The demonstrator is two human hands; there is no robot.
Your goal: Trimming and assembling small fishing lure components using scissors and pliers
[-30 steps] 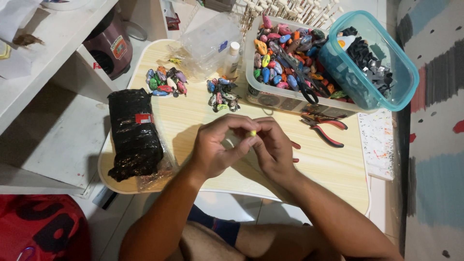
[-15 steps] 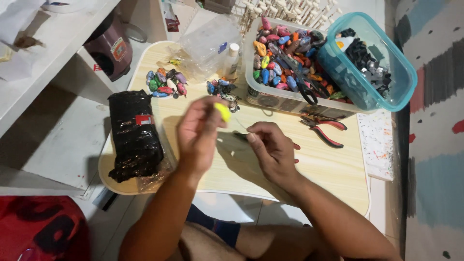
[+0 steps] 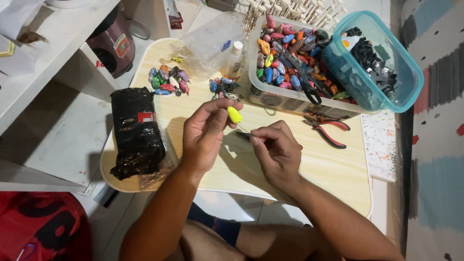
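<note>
While you sit at the small wooden bench [image 3: 309,164], it fills the middle of the head view, with a white shelf unit [image 3: 43,96] along its nine o'clock side. At about one o'clock on the bench stands a clear plastic tub [image 3: 270,94] heaped with coloured lure bodies, and a teal plastic container [image 3: 411,82] of dark metal parts leans against the tub's far end, tilted. A black plastic-wrapped bundle [image 3: 137,130] lies at nine o'clock, close to the bench edge. A crumpled clear plastic bag [image 3: 212,41] sits at twelve o'clock, with a small white-capped bottle [image 3: 235,55] just beside it. Red-handled pliers [image 3: 328,130] lie at two o'clock from your hands, just in front of the tub. Two small heaps of coloured lure bodies rest on the wood: one [image 3: 168,80] at eleven o'clock, the other [image 3: 222,89] just above your hands.

Your left hand [image 3: 205,137] is at the centre of the bench, its grip closed by thumb and fingertips on a small yellow lure body [image 3: 235,115], held up clear of the wood. Your right hand [image 3: 278,152] is just beside it at three o'clock, its grip pinched shut on a thin wire [image 3: 244,128] that runs up towards the yellow piece. Whether the wire actually enters the piece is too fine to tell. The two hands are near each other, not touching.
</note>
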